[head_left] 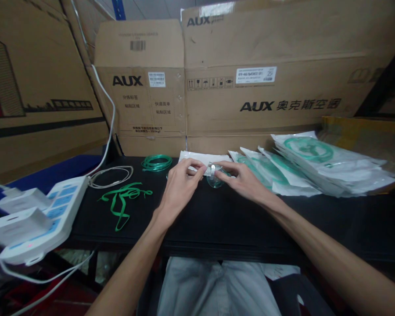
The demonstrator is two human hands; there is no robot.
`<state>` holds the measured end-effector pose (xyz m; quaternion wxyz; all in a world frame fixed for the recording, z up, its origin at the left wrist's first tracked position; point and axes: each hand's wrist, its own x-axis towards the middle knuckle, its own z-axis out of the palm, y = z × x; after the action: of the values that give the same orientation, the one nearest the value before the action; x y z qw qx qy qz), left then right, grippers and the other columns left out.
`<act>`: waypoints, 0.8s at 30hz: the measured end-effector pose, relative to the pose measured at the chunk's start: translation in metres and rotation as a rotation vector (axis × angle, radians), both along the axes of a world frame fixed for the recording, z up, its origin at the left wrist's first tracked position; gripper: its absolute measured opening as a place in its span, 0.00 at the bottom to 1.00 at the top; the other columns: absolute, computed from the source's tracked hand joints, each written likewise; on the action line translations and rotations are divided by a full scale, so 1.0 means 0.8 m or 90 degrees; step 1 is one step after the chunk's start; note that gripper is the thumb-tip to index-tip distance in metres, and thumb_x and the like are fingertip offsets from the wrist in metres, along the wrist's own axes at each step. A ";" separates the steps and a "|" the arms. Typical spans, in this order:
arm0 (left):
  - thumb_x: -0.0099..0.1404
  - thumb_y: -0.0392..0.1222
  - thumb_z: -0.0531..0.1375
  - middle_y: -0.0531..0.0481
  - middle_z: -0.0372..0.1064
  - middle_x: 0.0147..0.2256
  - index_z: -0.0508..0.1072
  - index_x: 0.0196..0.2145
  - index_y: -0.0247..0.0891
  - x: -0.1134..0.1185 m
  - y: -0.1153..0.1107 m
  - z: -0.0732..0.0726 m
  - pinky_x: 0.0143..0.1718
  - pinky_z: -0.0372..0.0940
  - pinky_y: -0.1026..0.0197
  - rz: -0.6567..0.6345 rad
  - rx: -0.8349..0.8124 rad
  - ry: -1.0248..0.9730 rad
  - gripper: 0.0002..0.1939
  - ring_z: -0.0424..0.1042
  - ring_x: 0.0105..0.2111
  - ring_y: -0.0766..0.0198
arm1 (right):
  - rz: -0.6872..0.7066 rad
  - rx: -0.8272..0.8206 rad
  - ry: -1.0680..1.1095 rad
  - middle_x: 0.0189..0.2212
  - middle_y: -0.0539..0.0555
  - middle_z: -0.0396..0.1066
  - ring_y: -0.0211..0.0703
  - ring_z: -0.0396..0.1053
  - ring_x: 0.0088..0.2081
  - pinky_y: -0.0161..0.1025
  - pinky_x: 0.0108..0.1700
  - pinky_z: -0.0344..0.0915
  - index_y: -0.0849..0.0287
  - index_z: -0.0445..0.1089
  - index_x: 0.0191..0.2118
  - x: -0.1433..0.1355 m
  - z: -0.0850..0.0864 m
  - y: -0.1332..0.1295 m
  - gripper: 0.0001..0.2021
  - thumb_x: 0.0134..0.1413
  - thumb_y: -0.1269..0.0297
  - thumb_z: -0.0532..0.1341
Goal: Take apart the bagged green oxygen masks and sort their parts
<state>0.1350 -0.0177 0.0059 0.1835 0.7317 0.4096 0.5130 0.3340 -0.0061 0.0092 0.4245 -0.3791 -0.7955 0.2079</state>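
Note:
A clear, greenish mask-like piece (216, 181) with a metal strip on it is between my hands, above the black table (217, 219). My right hand (242, 176) holds it from the right, thumb and fingers pressed on its edge. My left hand (186, 175) is at its left side, thumb and index finger pinched together; whatever is between those fingertips is too small to make out. Behind my hands lies a white package (202, 157), partly hidden by them. A coil of green tubing (157, 163) rests just left of my left hand.
Packaged green tubing (316, 153) is stacked at the right, with more packets (279, 169) fanned beside it. Green straps (121, 199), a pale cable coil (111, 177) and a white power strip (57, 215) lie left. Cardboard boxes (217, 109) stand along the back.

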 end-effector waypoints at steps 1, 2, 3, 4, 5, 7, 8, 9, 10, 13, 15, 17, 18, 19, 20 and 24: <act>0.68 0.46 0.61 0.49 0.77 0.39 0.77 0.38 0.39 0.000 0.000 0.000 0.39 0.69 0.62 0.002 0.007 0.008 0.09 0.77 0.34 0.62 | -0.009 0.001 0.002 0.50 0.56 0.78 0.53 0.73 0.52 0.48 0.56 0.66 0.57 0.77 0.51 0.000 0.000 0.000 0.16 0.62 0.61 0.60; 0.68 0.47 0.61 0.48 0.77 0.39 0.78 0.38 0.39 0.000 0.000 0.000 0.40 0.69 0.61 -0.004 0.010 0.019 0.10 0.77 0.34 0.62 | -0.013 0.003 0.003 0.50 0.56 0.78 0.53 0.73 0.53 0.49 0.56 0.66 0.57 0.77 0.51 0.000 -0.001 -0.001 0.16 0.62 0.60 0.60; 0.68 0.48 0.61 0.48 0.77 0.38 0.79 0.38 0.39 0.000 -0.001 0.000 0.40 0.69 0.61 -0.017 0.011 0.031 0.11 0.76 0.35 0.61 | -0.016 0.006 0.005 0.50 0.56 0.78 0.53 0.73 0.53 0.49 0.56 0.66 0.57 0.77 0.51 -0.001 -0.001 -0.002 0.16 0.62 0.60 0.60; 0.67 0.49 0.62 0.48 0.77 0.38 0.80 0.38 0.39 0.000 -0.001 0.000 0.40 0.69 0.61 -0.030 0.010 0.039 0.11 0.76 0.36 0.61 | -0.018 0.009 0.006 0.50 0.56 0.78 0.53 0.73 0.53 0.49 0.56 0.66 0.57 0.77 0.51 -0.001 0.000 -0.002 0.16 0.62 0.60 0.60; 0.67 0.49 0.62 0.48 0.77 0.38 0.81 0.38 0.40 0.001 -0.001 0.000 0.40 0.68 0.61 -0.040 0.009 0.044 0.11 0.75 0.36 0.61 | -0.020 0.012 0.007 0.50 0.56 0.78 0.53 0.73 0.53 0.49 0.56 0.66 0.57 0.77 0.51 -0.002 0.000 -0.003 0.16 0.62 0.60 0.60; 0.66 0.48 0.64 0.48 0.76 0.38 0.81 0.37 0.40 0.002 -0.001 0.000 0.40 0.67 0.61 -0.047 0.010 0.047 0.10 0.74 0.37 0.61 | -0.021 0.013 0.007 0.50 0.56 0.78 0.54 0.73 0.53 0.50 0.56 0.66 0.56 0.78 0.51 -0.003 0.001 -0.005 0.16 0.63 0.60 0.60; 0.66 0.47 0.64 0.48 0.76 0.37 0.81 0.37 0.40 0.002 0.000 -0.001 0.39 0.67 0.61 -0.048 0.010 0.049 0.10 0.74 0.37 0.61 | -0.021 0.011 0.008 0.50 0.56 0.78 0.54 0.73 0.53 0.50 0.57 0.66 0.56 0.78 0.51 -0.004 0.001 -0.006 0.15 0.63 0.60 0.59; 0.66 0.47 0.63 0.48 0.76 0.37 0.82 0.37 0.40 0.002 0.000 -0.001 0.39 0.67 0.61 -0.049 0.012 0.053 0.09 0.73 0.37 0.61 | -0.021 0.010 0.009 0.50 0.56 0.78 0.54 0.73 0.54 0.50 0.57 0.66 0.56 0.78 0.51 -0.004 0.002 -0.007 0.15 0.63 0.60 0.59; 0.67 0.46 0.63 0.49 0.75 0.37 0.82 0.36 0.40 0.002 0.000 -0.001 0.39 0.66 0.61 -0.049 0.015 0.056 0.09 0.73 0.36 0.61 | -0.020 0.008 0.011 0.50 0.56 0.78 0.54 0.73 0.54 0.50 0.57 0.66 0.56 0.78 0.51 -0.004 0.002 -0.007 0.16 0.63 0.60 0.59; 0.68 0.46 0.62 0.49 0.74 0.37 0.81 0.36 0.40 0.002 0.001 -0.002 0.38 0.65 0.62 -0.048 0.029 0.061 0.10 0.72 0.36 0.62 | -0.009 0.013 0.006 0.51 0.56 0.77 0.54 0.73 0.54 0.50 0.57 0.66 0.56 0.78 0.51 -0.004 0.001 -0.007 0.16 0.63 0.60 0.59; 0.68 0.46 0.61 0.49 0.73 0.36 0.81 0.36 0.39 0.002 0.001 -0.002 0.37 0.64 0.62 -0.049 0.032 0.058 0.10 0.71 0.35 0.63 | -0.005 0.029 -0.009 0.50 0.55 0.78 0.53 0.74 0.52 0.49 0.56 0.66 0.56 0.78 0.52 -0.003 0.000 -0.006 0.16 0.63 0.60 0.59; 0.69 0.46 0.61 0.50 0.72 0.35 0.81 0.36 0.39 0.002 0.000 -0.001 0.37 0.64 0.63 -0.052 0.027 0.057 0.11 0.71 0.33 0.64 | -0.010 0.046 -0.027 0.50 0.54 0.78 0.53 0.75 0.51 0.48 0.55 0.66 0.55 0.77 0.52 -0.002 -0.002 -0.005 0.16 0.63 0.60 0.58; 0.69 0.46 0.61 0.50 0.72 0.35 0.80 0.35 0.39 0.002 0.000 -0.001 0.36 0.64 0.63 -0.053 0.023 0.058 0.11 0.70 0.33 0.64 | -0.013 0.051 -0.036 0.50 0.54 0.78 0.53 0.75 0.51 0.48 0.55 0.66 0.54 0.77 0.52 -0.002 -0.002 -0.005 0.16 0.64 0.60 0.58; 0.69 0.46 0.61 0.50 0.71 0.34 0.80 0.35 0.39 0.002 0.000 -0.002 0.36 0.64 0.63 -0.054 0.018 0.059 0.11 0.70 0.33 0.64 | -0.013 0.054 -0.042 0.50 0.53 0.78 0.53 0.75 0.51 0.48 0.55 0.66 0.54 0.77 0.52 -0.002 -0.003 -0.005 0.16 0.64 0.60 0.58; 0.69 0.46 0.61 0.50 0.71 0.35 0.80 0.35 0.39 0.002 0.000 -0.002 0.36 0.64 0.63 -0.056 0.015 0.057 0.11 0.70 0.33 0.64 | -0.008 0.055 -0.047 0.50 0.53 0.78 0.53 0.74 0.51 0.47 0.55 0.66 0.53 0.77 0.52 -0.002 -0.003 -0.005 0.16 0.64 0.60 0.57; 0.69 0.47 0.61 0.50 0.71 0.36 0.79 0.36 0.39 0.002 0.001 -0.005 0.37 0.64 0.63 -0.076 0.002 0.036 0.11 0.70 0.34 0.64 | 0.009 0.053 -0.053 0.49 0.53 0.78 0.52 0.74 0.49 0.46 0.54 0.65 0.55 0.78 0.51 -0.002 0.001 -0.007 0.16 0.64 0.62 0.56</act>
<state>0.1367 -0.0168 0.0020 0.2011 0.7695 0.3693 0.4806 0.3322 -0.0113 0.0103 0.4046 -0.3637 -0.8233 0.1620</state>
